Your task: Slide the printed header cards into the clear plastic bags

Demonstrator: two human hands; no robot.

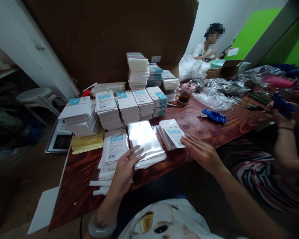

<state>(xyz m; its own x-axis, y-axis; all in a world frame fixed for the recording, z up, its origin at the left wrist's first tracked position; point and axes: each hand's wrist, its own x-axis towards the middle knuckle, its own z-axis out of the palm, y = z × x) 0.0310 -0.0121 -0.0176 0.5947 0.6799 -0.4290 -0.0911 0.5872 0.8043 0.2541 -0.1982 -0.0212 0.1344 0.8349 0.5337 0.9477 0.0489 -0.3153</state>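
Observation:
Near the table's front edge lies a pile of clear plastic sleeves (147, 142). My left hand (126, 167) is closed at the pile's left edge, thumb over the top sleeve, fingers partly hidden. To the right of the pile is a small stack of white and blue printed cards (171, 132). My right hand (201, 151) rests its outstretched fingertips on the lower right corner of these cards. Sleeves with printed cards inside (115, 147) lie in an overlapping pile to the left of the clear sleeves.
Tall stacks of cards (128, 104) stand behind the sleeves, with yellow sheets (87, 141) at left. A lidded cup (185, 93) of dark liquid and a blue part (213, 116) are farther right. Another person's hand (284, 114) holds a blue part; a person sits behind.

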